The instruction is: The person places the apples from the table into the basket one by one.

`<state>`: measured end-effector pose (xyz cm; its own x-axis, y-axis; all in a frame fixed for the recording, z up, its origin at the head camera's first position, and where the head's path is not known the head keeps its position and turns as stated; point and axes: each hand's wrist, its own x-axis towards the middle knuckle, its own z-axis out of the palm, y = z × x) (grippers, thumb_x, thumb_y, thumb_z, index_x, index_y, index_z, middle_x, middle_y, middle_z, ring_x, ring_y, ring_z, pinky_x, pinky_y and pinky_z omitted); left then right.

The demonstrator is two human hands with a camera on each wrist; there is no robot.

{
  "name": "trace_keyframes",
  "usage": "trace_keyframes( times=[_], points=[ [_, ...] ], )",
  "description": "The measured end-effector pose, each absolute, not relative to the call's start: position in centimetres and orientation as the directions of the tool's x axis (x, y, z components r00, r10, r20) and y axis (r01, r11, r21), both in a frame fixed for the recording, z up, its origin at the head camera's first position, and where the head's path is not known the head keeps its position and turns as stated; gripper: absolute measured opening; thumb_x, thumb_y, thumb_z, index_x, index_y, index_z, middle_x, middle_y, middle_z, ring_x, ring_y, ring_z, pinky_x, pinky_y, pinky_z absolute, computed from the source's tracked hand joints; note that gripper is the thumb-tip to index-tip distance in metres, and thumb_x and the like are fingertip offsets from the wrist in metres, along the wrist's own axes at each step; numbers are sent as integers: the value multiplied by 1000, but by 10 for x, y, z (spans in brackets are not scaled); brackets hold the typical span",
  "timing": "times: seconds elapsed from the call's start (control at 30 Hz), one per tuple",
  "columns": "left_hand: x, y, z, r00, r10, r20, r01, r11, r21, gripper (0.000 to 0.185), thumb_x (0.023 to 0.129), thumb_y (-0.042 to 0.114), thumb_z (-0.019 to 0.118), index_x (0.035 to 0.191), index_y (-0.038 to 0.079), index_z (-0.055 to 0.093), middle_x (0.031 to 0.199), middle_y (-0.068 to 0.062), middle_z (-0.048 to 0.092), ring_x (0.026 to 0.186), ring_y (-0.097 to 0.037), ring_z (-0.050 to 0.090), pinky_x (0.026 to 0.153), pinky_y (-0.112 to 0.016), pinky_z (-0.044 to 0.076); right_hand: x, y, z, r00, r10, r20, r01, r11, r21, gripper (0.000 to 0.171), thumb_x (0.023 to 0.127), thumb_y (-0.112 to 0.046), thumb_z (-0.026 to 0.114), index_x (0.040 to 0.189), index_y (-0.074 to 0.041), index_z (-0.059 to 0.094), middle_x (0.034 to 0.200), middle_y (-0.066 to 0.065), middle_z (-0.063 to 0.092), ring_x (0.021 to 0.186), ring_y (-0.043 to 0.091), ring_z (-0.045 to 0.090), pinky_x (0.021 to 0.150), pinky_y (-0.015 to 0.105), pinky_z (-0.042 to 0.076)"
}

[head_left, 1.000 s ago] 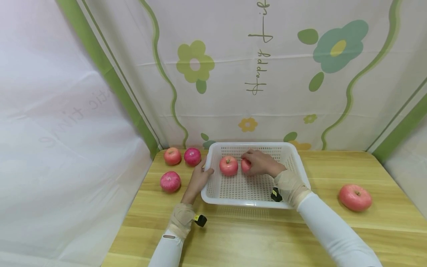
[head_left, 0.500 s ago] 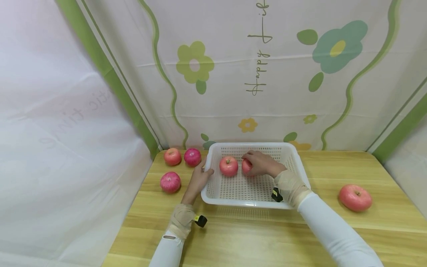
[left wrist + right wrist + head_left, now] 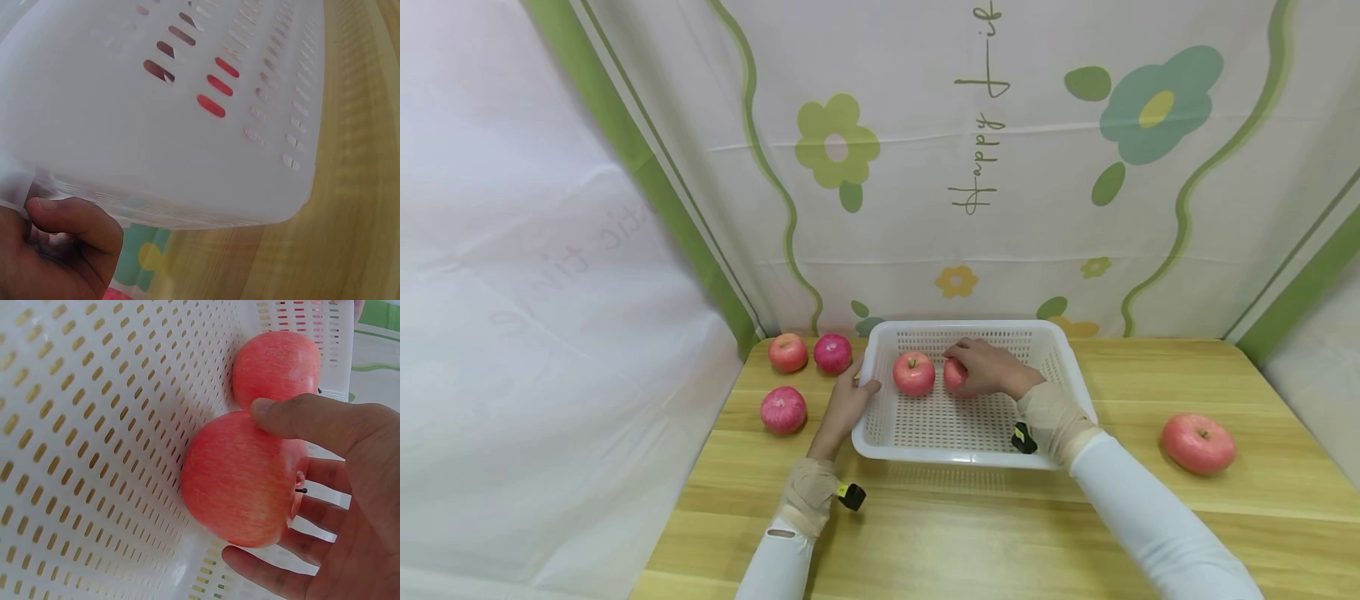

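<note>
A white perforated basket [image 3: 958, 326] stands in the middle of the wooden table. My right hand [image 3: 988, 367] reaches into it and holds a pink-red apple [image 3: 952, 376] against the basket floor. In the right wrist view my thumb [image 3: 300, 422] lies over this apple [image 3: 244, 478] and my fingers curl under it. A second apple [image 3: 913, 372] sits just to its left, shown in the right wrist view as the far apple [image 3: 275, 365]. My left hand [image 3: 850, 398] grips the basket's left rim. In the left wrist view its thumb [image 3: 75, 219] sits under the basket wall [image 3: 187, 125].
Three apples lie on the table left of the basket: two at the back [image 3: 787, 352] [image 3: 832, 352] and one nearer [image 3: 783, 409]. A larger apple [image 3: 1198, 443] lies to the right. A flower-printed cloth [image 3: 970, 167] hangs behind, and a plain sheet on the left.
</note>
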<state>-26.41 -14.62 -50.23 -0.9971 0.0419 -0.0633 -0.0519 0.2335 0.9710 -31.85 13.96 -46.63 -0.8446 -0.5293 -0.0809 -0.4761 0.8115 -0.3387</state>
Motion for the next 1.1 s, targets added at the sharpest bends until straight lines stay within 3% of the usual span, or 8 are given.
trace_keyframes(
  times=[0.57,0.87,1.1],
  points=[
    [-263,-146,-502,-998,35,-50,-39,251,967,71,101,15,58,168,17,34,130,-34,69,108,-45,76,79,-50,67,-311,147,-448,-842,-537,-59,-491,806,-331,73,86,-31,82,151,-8,58,157,18,52,144,43,48,110,65,50],
    [-264,-146,-503,-998,32,-45,-35,250,968,72,101,16,58,168,18,35,129,-31,70,106,-44,77,79,-49,67,-305,155,-434,-848,-530,-31,-506,825,-252,66,89,-28,77,150,-11,60,157,16,53,143,42,50,96,63,57],
    [-264,-146,-502,-998,33,-57,-47,252,967,72,101,16,58,169,18,34,128,-32,70,105,-44,76,78,-48,68,-297,165,-424,-848,-531,5,-517,823,-237,60,93,-29,72,150,-11,60,156,17,55,143,42,51,97,64,57]
  ],
)
